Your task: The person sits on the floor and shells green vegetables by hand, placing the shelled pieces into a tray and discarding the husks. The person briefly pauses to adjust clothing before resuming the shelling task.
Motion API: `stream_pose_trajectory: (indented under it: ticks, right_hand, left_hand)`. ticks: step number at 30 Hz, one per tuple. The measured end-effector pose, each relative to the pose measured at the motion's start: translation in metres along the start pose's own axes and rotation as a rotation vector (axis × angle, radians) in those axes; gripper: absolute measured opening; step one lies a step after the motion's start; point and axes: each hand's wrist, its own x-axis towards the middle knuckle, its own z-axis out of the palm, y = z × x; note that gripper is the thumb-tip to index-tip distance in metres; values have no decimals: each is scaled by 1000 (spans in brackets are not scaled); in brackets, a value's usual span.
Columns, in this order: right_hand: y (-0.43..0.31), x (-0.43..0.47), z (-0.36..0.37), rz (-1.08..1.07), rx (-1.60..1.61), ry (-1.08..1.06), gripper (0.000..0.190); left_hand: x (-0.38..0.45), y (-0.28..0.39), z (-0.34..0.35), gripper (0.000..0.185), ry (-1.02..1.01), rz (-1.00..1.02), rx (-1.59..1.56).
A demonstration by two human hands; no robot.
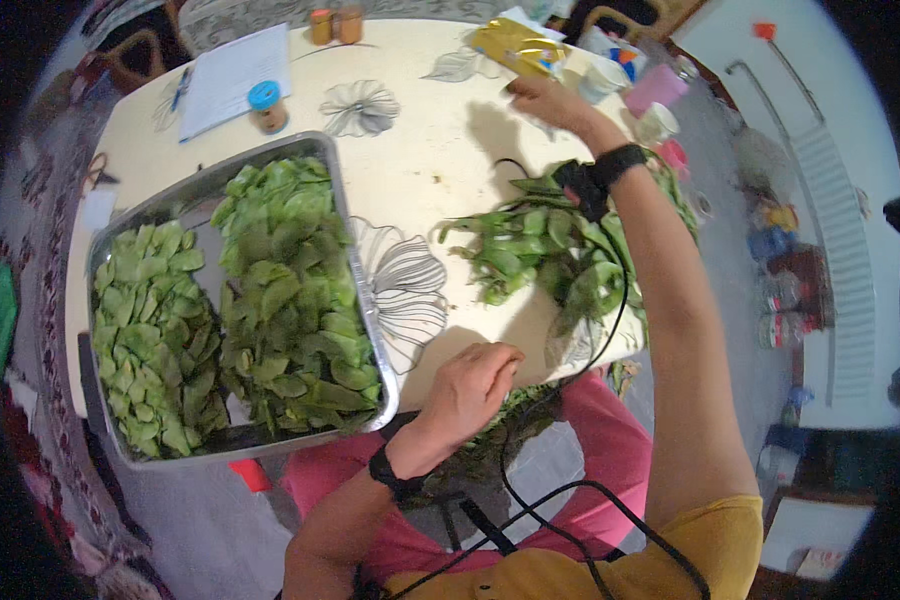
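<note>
A metal tray (385, 352) filled with flat green bean pieces (285, 300) stands at the left of the table. Whole green bean pods (517, 247) lie in a loose pile at the right, under my right forearm. My left hand (474, 390) is curled at the near table edge, between the tray and the pile; whether something is inside its fingers cannot be seen. My right hand (547, 103) is raised over the far right part of the table, near a gold packet (517, 46). A small dark thing shows at its fingertips, too blurred to name.
A notebook (232, 82) and a blue-lidded jar (268, 109) are beyond the tray. Two spice jars (336, 26) stand at the far edge. Cups (656, 124) and a pink container (656, 90) line the right edge. A black cable (615, 322) runs from my right wrist across my lap.
</note>
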Motion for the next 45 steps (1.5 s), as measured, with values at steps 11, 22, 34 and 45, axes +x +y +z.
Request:
stream_pose_trajectory:
  ticks: [11, 22, 34, 45]
  right_hand:
    - [120, 32, 40, 85, -289, 56, 25]
    - [-30, -110, -2, 102, -113, 239, 35]
    - [-210, -277, 76, 198, 743, 594, 30]
    - [-274, -321, 99, 232, 750, 449, 22]
  left_hand:
    - [7, -17, 11, 15, 23, 7, 45]
    - [-13, 23, -23, 20, 224, 42, 19]
    - [-158, 54, -276, 20, 1319, 153, 491]
    - [-263, -76, -418, 61, 934, -708, 993]
